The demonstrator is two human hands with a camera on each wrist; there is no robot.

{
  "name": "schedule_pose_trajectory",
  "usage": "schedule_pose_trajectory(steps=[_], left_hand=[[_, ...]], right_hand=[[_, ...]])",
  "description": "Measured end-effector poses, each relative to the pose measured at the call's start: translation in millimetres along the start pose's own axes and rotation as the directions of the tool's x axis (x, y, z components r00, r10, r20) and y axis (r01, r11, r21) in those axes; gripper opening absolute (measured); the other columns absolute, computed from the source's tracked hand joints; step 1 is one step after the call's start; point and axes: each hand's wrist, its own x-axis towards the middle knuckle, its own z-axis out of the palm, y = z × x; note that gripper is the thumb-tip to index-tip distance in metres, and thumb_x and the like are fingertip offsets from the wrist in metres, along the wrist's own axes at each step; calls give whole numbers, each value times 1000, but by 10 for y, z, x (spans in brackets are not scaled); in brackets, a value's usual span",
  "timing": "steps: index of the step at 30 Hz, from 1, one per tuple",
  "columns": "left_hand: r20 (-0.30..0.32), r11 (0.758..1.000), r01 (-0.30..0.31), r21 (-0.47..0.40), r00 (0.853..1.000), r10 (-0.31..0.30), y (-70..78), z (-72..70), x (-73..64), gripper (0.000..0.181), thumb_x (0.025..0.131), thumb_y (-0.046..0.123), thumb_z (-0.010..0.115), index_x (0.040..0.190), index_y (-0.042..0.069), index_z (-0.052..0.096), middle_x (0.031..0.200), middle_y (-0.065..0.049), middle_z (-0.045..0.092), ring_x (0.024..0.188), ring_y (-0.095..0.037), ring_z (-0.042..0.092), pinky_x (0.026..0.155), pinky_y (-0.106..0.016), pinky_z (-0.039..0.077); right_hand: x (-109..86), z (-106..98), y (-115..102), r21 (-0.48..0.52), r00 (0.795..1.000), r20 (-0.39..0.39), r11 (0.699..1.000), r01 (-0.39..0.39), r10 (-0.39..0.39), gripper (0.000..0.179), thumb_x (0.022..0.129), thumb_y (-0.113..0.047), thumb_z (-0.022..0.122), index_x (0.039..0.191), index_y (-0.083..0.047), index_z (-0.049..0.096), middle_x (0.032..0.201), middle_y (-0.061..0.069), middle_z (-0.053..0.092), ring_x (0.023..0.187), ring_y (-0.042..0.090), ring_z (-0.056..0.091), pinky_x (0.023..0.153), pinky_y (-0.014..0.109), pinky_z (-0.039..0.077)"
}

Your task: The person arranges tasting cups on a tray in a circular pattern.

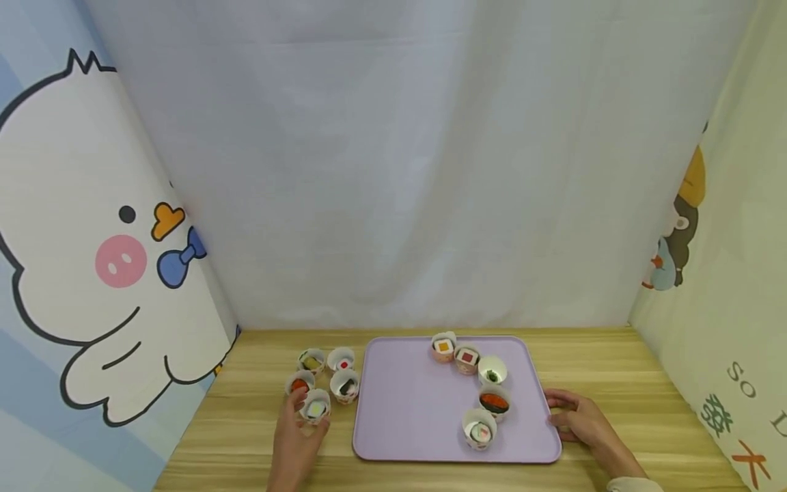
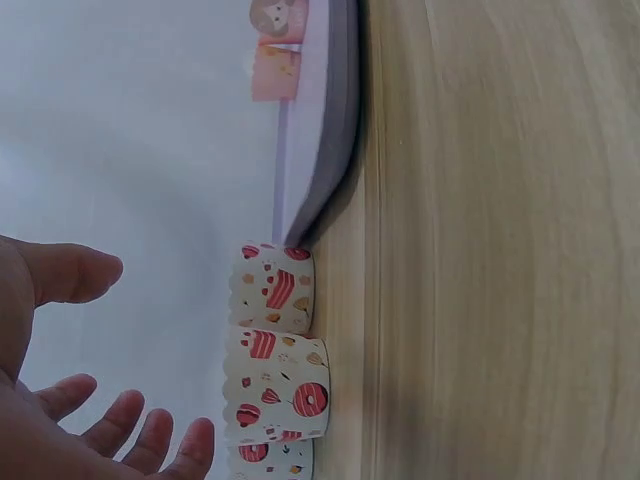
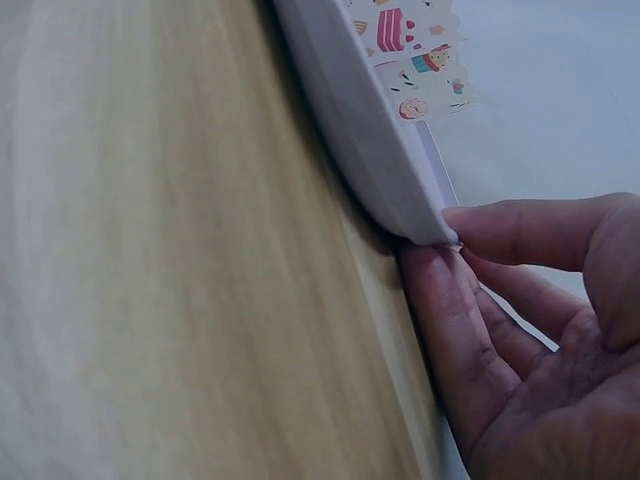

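Observation:
My left hand [image 1: 295, 441] hovers at the near side of a cluster of several small paper baking cups, its fingers loosely spread and apart from them in the left wrist view. Closest to it is a cup [image 1: 316, 408] holding a white sushi-like piece with a pale yellow-green centre. A patterned cup [image 2: 278, 385] in the left wrist view has red cake and donut prints. On the right, my other hand [image 1: 581, 418] pinches the edge of a lilac tray [image 1: 408, 410], thumb at the rim and fingers below it in the right wrist view.
Several cups stand in a curved row on the tray's right half, including one with an orange-topped piece [image 1: 494, 402] and one with a pink-and-white piece [image 1: 479, 432]. A wooden table [image 1: 246, 451] lies beneath. Pale curtains [image 1: 393, 171] with cartoon prints hang around the back and sides.

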Motion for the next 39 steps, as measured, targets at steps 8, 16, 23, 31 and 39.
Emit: schedule_pose_trajectory(steps=[8, 16, 23, 31, 39], left_hand=[[18, 997, 67, -25, 998, -67, -103, 0, 43, 82, 83, 11, 75, 148, -3, 26, 139, -30, 35, 132, -44, 37, 106, -57, 40], [-7, 996, 89, 28, 996, -88, -235, 53, 95, 88, 81, 16, 78, 148, -5, 24, 141, -33, 36, 133, -47, 39, 109, -59, 35], [-13, 996, 92, 20, 996, -92, -346, 86, 159, 74, 81, 14, 76, 138, -9, 35, 132, -32, 47, 121, -44, 52, 102, -52, 43], [-2, 995, 101, 0, 995, -101, -355, 80, 217, 68, 80, 13, 77, 135, -7, 42, 128, -29, 57, 110, -34, 61, 84, -29, 49], [-13, 994, 107, 29, 994, -107, -346, 77, 236, 64, 81, 14, 77, 132, -5, 45, 123, -25, 61, 98, -26, 62, 74, -24, 46]], right_hand=[[11, -3, 9, 13, 1000, 12, 1000, -3, 3, 64, 78, 7, 66, 139, 8, 45, 115, 10, 61, 85, 15, 65, 71, 38, 60], [19, -7, 18, 5, 1000, 12, 1000, 2, -2, 64, 78, 7, 66, 139, 8, 45, 117, 13, 59, 86, 16, 64, 71, 38, 59], [29, -16, 37, -24, 1000, 18, 1000, 8, -7, 64, 79, 4, 66, 139, 7, 45, 121, 17, 57, 88, 16, 63, 71, 37, 59], [18, -11, 26, -16, 1000, 20, 1000, 3, -2, 64, 78, 6, 66, 139, 8, 45, 119, 15, 57, 85, 15, 64, 70, 37, 59], [11, -7, 16, -6, 1000, 21, 1000, 10, -10, 64, 78, 7, 65, 139, 9, 44, 119, 16, 57, 84, 15, 65, 70, 38, 59]])
